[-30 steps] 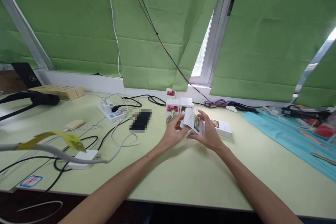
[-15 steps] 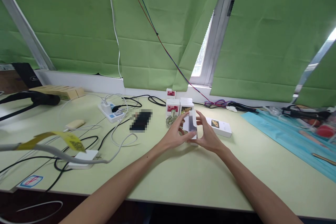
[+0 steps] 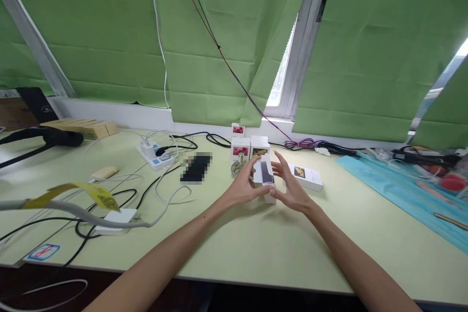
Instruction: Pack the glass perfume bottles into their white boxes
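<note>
Two bare hands meet over a pale yellow-green tabletop (image 3: 278, 243) around a small white cardboard box (image 3: 258, 171), which is the landmark for every place given here. The box is tilted, and a dark grey rectangular area shows on the side facing the viewer; whether this is an opening or a printed panel cannot be told. The left hand (image 3: 242, 186) has its thumb along the lower front edge of the box and its fingers at the left side, clamped on it. The right hand (image 3: 293, 191) curves around the right side, its thumb by the lower corner and its fingers spread apart from the thumb; whether those fingers press on the box cannot be told.

Just right of the box lies a flat white carton with a yellow picture (image 3: 311, 179). Just behind it stand a white carton with a yellow-flower picture (image 3: 260, 145) and, slightly left, a white carton with a pink-flower picture (image 3: 241, 150), with a smaller pink-pictured carton (image 3: 238, 130) behind that. Near its left is a clear greenish object (image 3: 237, 167), partly hidden by the left hand. Farther left are a pixelated black patch (image 3: 196, 168) and a white power strip (image 3: 150, 158) with plugs. Well to the right spreads a light-blue sheet (image 3: 380, 180); green curtains (image 3: 226, 78) hang behind everything.
</note>
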Demonstrator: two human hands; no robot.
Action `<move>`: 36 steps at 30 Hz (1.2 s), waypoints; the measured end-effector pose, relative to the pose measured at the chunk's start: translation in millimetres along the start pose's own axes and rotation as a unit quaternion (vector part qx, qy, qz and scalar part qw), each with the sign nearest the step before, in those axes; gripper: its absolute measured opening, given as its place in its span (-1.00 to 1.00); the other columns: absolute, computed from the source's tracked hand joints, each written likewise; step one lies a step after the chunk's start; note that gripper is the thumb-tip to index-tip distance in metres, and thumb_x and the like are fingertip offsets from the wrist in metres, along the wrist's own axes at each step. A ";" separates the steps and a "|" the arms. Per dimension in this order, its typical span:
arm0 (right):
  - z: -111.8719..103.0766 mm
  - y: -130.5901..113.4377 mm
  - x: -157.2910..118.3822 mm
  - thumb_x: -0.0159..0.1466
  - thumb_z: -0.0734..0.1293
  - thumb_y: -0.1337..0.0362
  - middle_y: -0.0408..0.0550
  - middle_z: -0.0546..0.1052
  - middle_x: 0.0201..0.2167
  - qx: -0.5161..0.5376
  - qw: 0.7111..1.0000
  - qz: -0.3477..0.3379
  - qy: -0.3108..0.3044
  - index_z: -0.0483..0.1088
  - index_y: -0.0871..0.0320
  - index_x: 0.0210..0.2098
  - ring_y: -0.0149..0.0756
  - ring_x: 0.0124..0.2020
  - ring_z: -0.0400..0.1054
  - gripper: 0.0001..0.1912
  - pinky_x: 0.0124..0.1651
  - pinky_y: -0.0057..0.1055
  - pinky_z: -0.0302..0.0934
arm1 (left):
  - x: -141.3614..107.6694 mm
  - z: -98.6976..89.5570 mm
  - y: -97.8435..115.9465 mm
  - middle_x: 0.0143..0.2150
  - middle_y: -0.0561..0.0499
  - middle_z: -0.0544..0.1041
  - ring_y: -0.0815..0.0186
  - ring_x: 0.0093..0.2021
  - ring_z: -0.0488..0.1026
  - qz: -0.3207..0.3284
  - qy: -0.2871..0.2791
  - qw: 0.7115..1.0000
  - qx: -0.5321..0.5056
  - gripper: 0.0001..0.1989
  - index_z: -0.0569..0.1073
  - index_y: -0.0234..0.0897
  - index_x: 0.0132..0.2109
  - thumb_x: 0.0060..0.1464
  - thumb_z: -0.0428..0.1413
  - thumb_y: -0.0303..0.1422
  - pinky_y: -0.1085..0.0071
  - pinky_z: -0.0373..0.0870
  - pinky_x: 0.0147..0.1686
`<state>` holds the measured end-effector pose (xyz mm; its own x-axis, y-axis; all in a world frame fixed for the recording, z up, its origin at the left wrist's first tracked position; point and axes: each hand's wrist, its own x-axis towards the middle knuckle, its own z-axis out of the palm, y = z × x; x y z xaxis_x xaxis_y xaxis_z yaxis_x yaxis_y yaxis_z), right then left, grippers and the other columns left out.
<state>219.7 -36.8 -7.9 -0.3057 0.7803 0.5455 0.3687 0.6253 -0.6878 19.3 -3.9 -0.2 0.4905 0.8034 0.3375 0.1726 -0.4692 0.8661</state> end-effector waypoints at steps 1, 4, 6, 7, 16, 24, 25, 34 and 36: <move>0.7 0.2 0.1 0.25 0.36 -0.19 0.21 0.26 0.31 0.004 1.000 0.002 0.006 -0.35 -0.02 0.48 0.04 0.24 0.29 0.08 0.30 0.12 0.16 | -0.1 0.4 -0.9 0.41 -0.18 0.13 -0.01 0.20 0.32 0.000 -0.003 1.000 -0.005 -0.02 0.07 0.01 0.43 -0.05 0.33 -0.04 0.17 0.46 -0.01; 3.5 0.8 1.2 0.26 0.33 -0.21 0.20 0.30 0.28 -0.002 1.000 0.010 0.023 -0.32 -0.01 0.47 0.04 0.22 0.31 0.05 0.29 0.12 0.18 | -1.4 1.9 -1.0 0.39 -0.20 0.14 0.01 0.18 0.33 -0.002 -0.011 1.000 -0.013 -0.03 0.07 0.01 0.43 -0.05 0.33 -0.04 0.19 0.48 -0.06; 4.9 0.7 2.1 0.28 0.31 -0.19 0.19 0.32 0.26 -0.007 0.999 0.014 0.029 -0.28 -0.01 0.47 0.03 0.21 0.32 0.00 0.29 0.13 0.17 | -2.7 3.0 0.9 0.35 -0.19 0.18 0.05 0.12 0.35 0.000 -0.010 1.000 -0.016 -0.06 0.08 0.02 0.41 -0.04 0.32 -0.04 0.21 0.49 -0.11; 5.3 0.5 2.4 0.31 0.29 -0.18 0.19 0.33 0.26 -0.008 0.999 0.013 0.032 -0.27 -0.01 0.47 0.02 0.20 0.32 -0.04 0.29 0.13 0.17 | -3.3 3.4 2.3 0.34 -0.18 0.20 0.07 0.10 0.36 0.002 -0.008 1.000 -0.016 -0.07 0.09 0.03 0.41 -0.04 0.32 -0.05 0.23 0.49 -0.14; 5.3 -8.9 0.9 0.45 0.11 -0.05 0.14 0.30 0.31 -0.017 0.999 0.016 0.029 -0.18 0.02 0.46 0.00 0.27 0.27 -0.30 0.30 0.01 0.16 | -3.2 3.8 10.0 0.29 -0.19 0.23 0.04 0.13 0.32 0.023 0.012 0.999 0.036 -0.02 0.10 -0.07 0.39 -0.10 0.35 -0.03 0.18 0.41 -0.02; 4.5 -9.4 -1.0 0.44 0.10 -0.03 0.09 0.20 0.37 -0.001 0.998 0.050 0.025 -0.23 -0.04 0.47 0.02 0.24 0.28 -0.30 0.24 0.01 0.22 | -3.5 2.7 12.4 0.24 -0.18 0.27 0.09 0.07 0.36 -0.009 -0.008 1.000 -0.010 0.03 0.06 -0.09 0.37 -0.16 0.38 -0.06 0.19 0.44 -0.06; 4.5 -8.8 -1.1 0.44 0.11 -0.03 0.08 0.22 0.35 -0.005 0.998 0.053 0.029 -0.23 -0.05 0.47 0.03 0.23 0.29 -0.30 0.24 0.02 0.21 | -3.4 2.6 11.9 0.21 -0.18 0.29 0.10 0.06 0.37 -0.018 -0.013 0.999 -0.024 0.04 0.04 -0.09 0.37 -0.17 0.39 -0.07 0.21 0.45 -0.10; 4.0 -9.8 -1.3 0.44 0.12 -0.02 0.08 0.40 0.16 -0.006 0.997 0.063 0.037 -0.06 0.03 0.38 -0.09 -0.02 0.42 -0.39 0.01 -0.15 0.34 | -0.3 2.1 1.4 0.11 -0.13 0.36 0.18 -0.01 0.42 -0.051 -0.029 0.994 -0.089 -0.05 0.11 -0.06 0.27 -0.19 0.43 -0.13 0.36 0.39 -0.24; 4.2 -9.1 -1.1 0.43 0.13 -0.02 0.10 0.39 0.16 0.006 0.997 0.063 0.041 -0.01 0.07 0.33 -0.09 0.03 0.40 -0.43 0.00 -0.18 0.35 | -0.5 1.9 0.9 0.12 -0.12 0.36 0.20 -0.02 0.42 -0.055 -0.032 0.994 -0.094 -0.10 0.14 -0.08 0.24 -0.17 0.42 -0.14 0.38 0.38 -0.26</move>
<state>213.0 -43.3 -4.2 -0.1848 0.8507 0.4921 0.3896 0.5231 -0.7580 20.9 -5.5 -0.4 0.5318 0.8184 0.2178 0.0687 -0.2980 0.9521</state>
